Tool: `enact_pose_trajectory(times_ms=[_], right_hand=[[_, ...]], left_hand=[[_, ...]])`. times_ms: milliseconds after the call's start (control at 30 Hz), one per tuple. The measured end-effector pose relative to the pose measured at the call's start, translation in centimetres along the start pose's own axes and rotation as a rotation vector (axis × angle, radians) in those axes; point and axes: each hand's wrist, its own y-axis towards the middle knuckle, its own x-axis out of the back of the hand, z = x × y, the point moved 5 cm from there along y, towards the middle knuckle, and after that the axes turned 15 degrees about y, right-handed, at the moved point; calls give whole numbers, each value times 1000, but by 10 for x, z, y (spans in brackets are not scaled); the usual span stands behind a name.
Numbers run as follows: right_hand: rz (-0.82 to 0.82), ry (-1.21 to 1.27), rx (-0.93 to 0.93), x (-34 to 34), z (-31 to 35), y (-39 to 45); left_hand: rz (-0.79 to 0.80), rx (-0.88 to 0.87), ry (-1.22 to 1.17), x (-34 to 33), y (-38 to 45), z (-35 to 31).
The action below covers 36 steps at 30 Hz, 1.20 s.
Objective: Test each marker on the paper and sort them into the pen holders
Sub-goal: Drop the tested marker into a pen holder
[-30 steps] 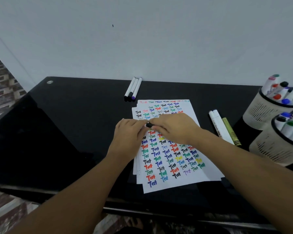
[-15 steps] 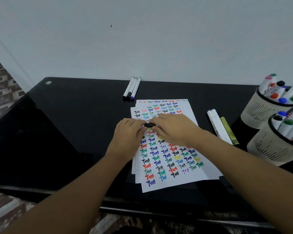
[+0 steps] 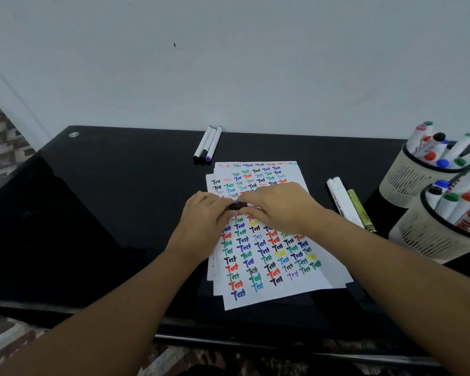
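Observation:
A stack of white paper (image 3: 272, 256) covered with coloured "Test" words lies on the black table (image 3: 120, 199). Both my hands meet above its upper part. My left hand (image 3: 204, 221) and my right hand (image 3: 277, 207) grip a marker between them; only its black cap end (image 3: 238, 205) shows between the fingers. The rest of the marker is hidden under my right hand. Two beige pen holders stand at the right, the far one (image 3: 407, 183) and the near one (image 3: 429, 234), both full of markers.
Three thin white pens (image 3: 208, 145) lie side by side behind the paper near the wall. Two white markers (image 3: 342, 199) and a yellow-green crayon (image 3: 361, 210) lie to the right of the paper. The table's front edge (image 3: 228, 332) runs below my arms.
My hands stay together over the paper on the marker. The black cap end between the fingers shows slightly more. The view has shifted a little.

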Motion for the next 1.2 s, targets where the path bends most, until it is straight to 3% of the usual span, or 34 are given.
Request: enact_pose_trajectory(times_ms=[167, 333, 433, 567, 733, 867, 1200], right_hand=[[-134, 458, -223, 17, -18, -17], [-494, 1089, -470, 14, -52, -43], [-525, 1274, -504, 2, -55, -55], [-542, 1208, -492, -8, -53, -61], [-650, 1199, -376, 1, -46, -61], [-687, 992, -485, 2, -55, -68], [-672, 915, -586, -7, -62, -76]], left_hand=[[38, 76, -1, 0, 1, 3], [79, 107, 15, -2, 0, 2], [139, 15, 30, -5, 0, -2], [197, -82, 37, -9, 0, -5], [220, -30, 0, -12, 0, 1], [234, -5, 0, -13, 2, 0], [240, 32, -17, -13, 3, 1]])
